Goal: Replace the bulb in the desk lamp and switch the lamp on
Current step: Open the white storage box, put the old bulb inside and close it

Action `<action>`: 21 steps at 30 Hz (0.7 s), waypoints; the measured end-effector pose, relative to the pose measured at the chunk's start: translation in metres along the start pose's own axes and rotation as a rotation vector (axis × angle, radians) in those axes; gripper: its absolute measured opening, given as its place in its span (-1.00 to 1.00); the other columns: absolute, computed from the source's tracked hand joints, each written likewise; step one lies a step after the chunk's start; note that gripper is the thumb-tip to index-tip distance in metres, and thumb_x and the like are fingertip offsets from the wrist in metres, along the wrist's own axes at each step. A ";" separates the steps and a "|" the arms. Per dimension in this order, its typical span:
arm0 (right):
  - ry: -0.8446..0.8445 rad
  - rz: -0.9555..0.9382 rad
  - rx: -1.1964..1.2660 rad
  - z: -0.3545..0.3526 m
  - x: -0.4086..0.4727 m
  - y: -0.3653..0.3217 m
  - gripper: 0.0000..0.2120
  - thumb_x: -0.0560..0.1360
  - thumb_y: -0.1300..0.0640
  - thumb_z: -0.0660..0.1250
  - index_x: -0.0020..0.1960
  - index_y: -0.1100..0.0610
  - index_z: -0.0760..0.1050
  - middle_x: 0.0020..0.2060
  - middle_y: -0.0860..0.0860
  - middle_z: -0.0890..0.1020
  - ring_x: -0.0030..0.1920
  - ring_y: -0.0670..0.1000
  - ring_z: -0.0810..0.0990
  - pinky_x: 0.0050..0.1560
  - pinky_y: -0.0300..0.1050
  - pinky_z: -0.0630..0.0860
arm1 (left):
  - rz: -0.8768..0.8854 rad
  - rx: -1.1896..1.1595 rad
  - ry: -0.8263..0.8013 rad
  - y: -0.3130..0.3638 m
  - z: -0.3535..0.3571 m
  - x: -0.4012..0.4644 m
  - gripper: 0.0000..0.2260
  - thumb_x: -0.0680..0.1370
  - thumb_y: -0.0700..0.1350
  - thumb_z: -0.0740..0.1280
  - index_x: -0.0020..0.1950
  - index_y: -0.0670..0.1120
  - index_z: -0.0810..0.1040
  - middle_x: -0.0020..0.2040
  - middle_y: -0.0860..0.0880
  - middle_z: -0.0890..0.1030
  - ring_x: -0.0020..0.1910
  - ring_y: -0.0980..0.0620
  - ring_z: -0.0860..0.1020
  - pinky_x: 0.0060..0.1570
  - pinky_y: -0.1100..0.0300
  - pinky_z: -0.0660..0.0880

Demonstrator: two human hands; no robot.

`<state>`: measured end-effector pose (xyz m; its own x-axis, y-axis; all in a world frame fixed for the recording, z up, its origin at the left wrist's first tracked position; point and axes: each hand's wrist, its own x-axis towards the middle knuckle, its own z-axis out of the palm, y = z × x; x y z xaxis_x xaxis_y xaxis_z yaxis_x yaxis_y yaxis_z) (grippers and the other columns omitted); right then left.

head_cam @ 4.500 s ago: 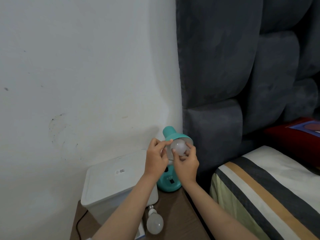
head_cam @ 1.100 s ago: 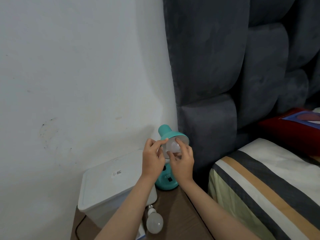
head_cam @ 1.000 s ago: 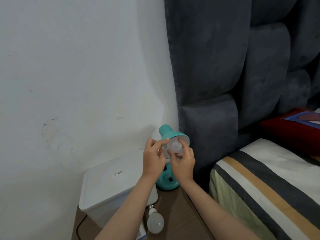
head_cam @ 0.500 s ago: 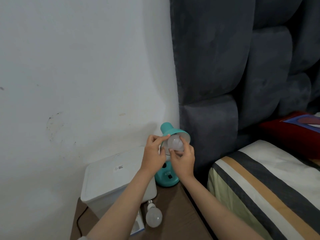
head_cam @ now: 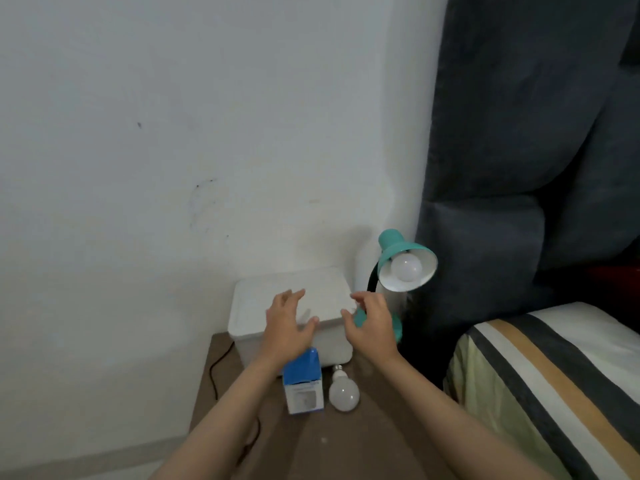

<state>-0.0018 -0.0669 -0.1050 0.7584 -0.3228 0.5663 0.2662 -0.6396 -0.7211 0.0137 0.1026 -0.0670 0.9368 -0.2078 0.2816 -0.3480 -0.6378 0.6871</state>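
Observation:
A teal desk lamp point(head_cam: 391, 249) stands at the back right of the brown bedside table point(head_cam: 367, 441). A white bulb point(head_cam: 406, 266) sits in its shade and is unlit. My left hand point(head_cam: 287, 327) hovers open over the white box, below and left of the shade. My right hand point(head_cam: 372, 323) is open too, in front of the lamp's teal base point(head_cam: 397, 327), touching nothing that I can see. A second white bulb point(head_cam: 343, 393) lies on the table beside a blue and white bulb carton point(head_cam: 304, 382).
A white lidded box point(head_cam: 263, 299) stands against the wall left of the lamp. A black cable point(head_cam: 216, 368) runs down the table's left side. A dark padded headboard point(head_cam: 519, 168) and a bed with striped bedding point(head_cam: 554, 393) close off the right.
Both hands have let go of the bulb in the shade and dropped down and left, fingers spread. The view has tilted down, bringing the carton and more of the table into sight.

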 end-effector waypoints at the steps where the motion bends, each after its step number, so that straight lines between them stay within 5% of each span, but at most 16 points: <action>1: -0.088 0.041 -0.010 0.004 0.003 -0.002 -0.59 0.36 0.07 0.43 0.15 0.17 0.47 0.03 0.05 0.47 0.03 -0.03 0.45 0.12 -0.16 0.45 | -0.059 0.051 0.015 -0.011 -0.009 -0.003 -0.46 0.47 0.02 0.36 0.40 -0.04 0.28 0.41 -0.16 0.24 0.42 -0.13 0.20 0.41 -0.11 0.17; 6: -0.402 0.159 -0.131 0.018 0.024 -0.003 -0.10 0.24 -0.23 0.49 0.43 0.06 0.21 0.36 0.09 0.27 0.39 0.08 0.23 0.39 -0.04 0.28 | -0.250 0.231 0.059 -0.058 -0.040 -0.007 -0.24 0.39 0.22 0.38 0.46 -0.04 0.15 0.48 -0.24 0.11 0.47 -0.20 0.05 0.42 -0.11 0.08; 10: -0.526 0.256 -0.184 0.025 0.040 0.002 0.13 0.07 -0.39 0.49 0.47 0.03 0.12 0.43 0.11 0.21 0.44 0.13 0.17 0.43 0.10 0.23 | -0.338 0.192 -0.028 -0.079 -0.050 0.000 -0.07 0.31 0.31 0.40 0.49 -0.05 0.04 0.50 -0.24 0.03 0.49 -0.21 0.02 0.43 -0.13 0.09; 16: -0.646 0.291 -0.234 0.032 0.053 0.002 0.25 -0.08 -0.45 0.47 0.46 0.08 0.18 0.36 0.09 0.31 0.35 0.10 0.33 0.31 -0.01 0.35 | -0.331 0.107 -0.100 -0.084 -0.048 0.008 -0.03 0.24 0.31 0.44 0.46 -0.07 0.06 0.42 -0.17 0.20 0.40 -0.17 0.20 0.37 -0.09 0.27; 21: -0.608 0.301 -0.220 0.030 0.051 -0.002 0.13 0.04 -0.33 0.55 0.45 0.12 0.22 0.32 0.08 0.31 0.34 0.08 0.32 0.31 -0.07 0.31 | -0.303 0.009 -0.064 -0.080 -0.048 0.008 -0.20 0.30 0.14 0.50 0.38 -0.10 0.20 0.35 -0.14 0.22 0.35 -0.13 0.26 0.32 0.02 0.29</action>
<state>0.0541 -0.0606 -0.0868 0.9947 -0.1021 -0.0143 -0.0847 -0.7302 -0.6779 0.0476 0.1876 -0.0872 0.9983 -0.0532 0.0218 -0.0524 -0.6842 0.7274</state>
